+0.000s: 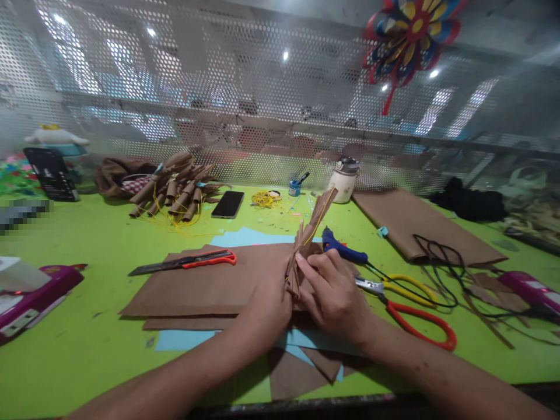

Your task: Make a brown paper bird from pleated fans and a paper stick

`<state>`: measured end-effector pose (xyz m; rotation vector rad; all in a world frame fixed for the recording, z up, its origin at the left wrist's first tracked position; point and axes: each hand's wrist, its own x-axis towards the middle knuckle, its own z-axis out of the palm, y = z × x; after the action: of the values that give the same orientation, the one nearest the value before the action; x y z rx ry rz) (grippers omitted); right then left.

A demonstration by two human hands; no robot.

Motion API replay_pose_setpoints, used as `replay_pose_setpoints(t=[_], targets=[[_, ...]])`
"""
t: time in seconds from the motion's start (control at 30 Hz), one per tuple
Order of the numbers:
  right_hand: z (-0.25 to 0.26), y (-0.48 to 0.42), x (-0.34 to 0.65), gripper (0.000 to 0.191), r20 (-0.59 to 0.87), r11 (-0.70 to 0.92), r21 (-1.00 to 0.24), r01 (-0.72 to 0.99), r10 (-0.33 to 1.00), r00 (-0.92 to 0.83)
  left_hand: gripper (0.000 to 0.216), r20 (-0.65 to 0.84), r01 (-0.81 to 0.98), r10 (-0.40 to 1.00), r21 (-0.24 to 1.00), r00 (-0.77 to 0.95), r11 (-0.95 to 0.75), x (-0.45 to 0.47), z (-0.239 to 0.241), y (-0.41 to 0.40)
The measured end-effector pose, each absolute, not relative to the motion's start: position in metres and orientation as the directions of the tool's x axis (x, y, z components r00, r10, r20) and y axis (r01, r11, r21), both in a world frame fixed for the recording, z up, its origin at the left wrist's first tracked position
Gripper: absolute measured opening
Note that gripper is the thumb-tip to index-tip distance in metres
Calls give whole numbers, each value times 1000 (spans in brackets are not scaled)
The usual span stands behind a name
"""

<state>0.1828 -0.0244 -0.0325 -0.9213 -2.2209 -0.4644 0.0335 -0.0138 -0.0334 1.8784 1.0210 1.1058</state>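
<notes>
Between my two hands is a rolled and bunched brown paper piece (321, 213), tilted up to the right, with a thin yellow string along it. My left hand (272, 300) is closed around its lower part. The fingers of my right hand (335, 286) are bent and pinch the paper near the same spot. Under my hands lie stacked brown paper sheets (196, 291) with light blue paper (184, 340) beneath. On the stack rests a box cutter (188, 261) with an orange-red handle. A blue glue gun (343, 248) lies just beyond my right hand, beside scissors (420, 312).
Brown paper rolls (179, 192) with yellow string are piled at the back left, near a phone (228, 205) and tangled yellow string (265, 199). A bottle (343, 181) stands behind. Folded brown paper (420, 221), a black cord (441, 262) and purple power strips (41, 297) flank the work.
</notes>
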Motion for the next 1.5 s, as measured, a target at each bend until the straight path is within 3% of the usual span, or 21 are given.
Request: replay_pose_setpoints(t=[0.27, 0.47, 0.67, 0.9, 1.03, 1.17, 1.27, 1.5], targets=[[-36, -22, 187, 47, 740, 688, 20, 725, 478, -474, 41, 172, 205, 921, 945, 351, -255, 32, -33, -12], [-37, -22, 191, 51, 784, 728, -67, 683, 462, -415, 37, 130, 124, 922, 975, 365, -187, 29, -36, -10], [-34, -18, 190, 34, 815, 703, -236, 671, 519, -257, 31, 120, 47, 909, 987, 400, -151, 31, -39, -9], [-29, -9, 197, 15, 817, 650, -384, 655, 570, -86, 26, -163, -88, 873, 970, 459, 227, 32, -30, -9], [-25, -5, 203, 7, 810, 614, -441, 655, 587, -5, 25, -243, -126, 840, 931, 486, 342, 30, -23, -9], [-23, -2, 207, 12, 762, 546, -536, 644, 641, 90, 36, -199, -153, 858, 941, 473, 303, 28, -21, -8], [-27, 1, 208, 18, 659, 463, -675, 575, 729, 187, 45, -204, -141, 882, 947, 426, 287, 27, -17, -8], [-26, 13, 217, 26, 453, 334, -871, 360, 831, 324, 26, -148, -202, 889, 945, 434, 256, 20, -10, -5]])
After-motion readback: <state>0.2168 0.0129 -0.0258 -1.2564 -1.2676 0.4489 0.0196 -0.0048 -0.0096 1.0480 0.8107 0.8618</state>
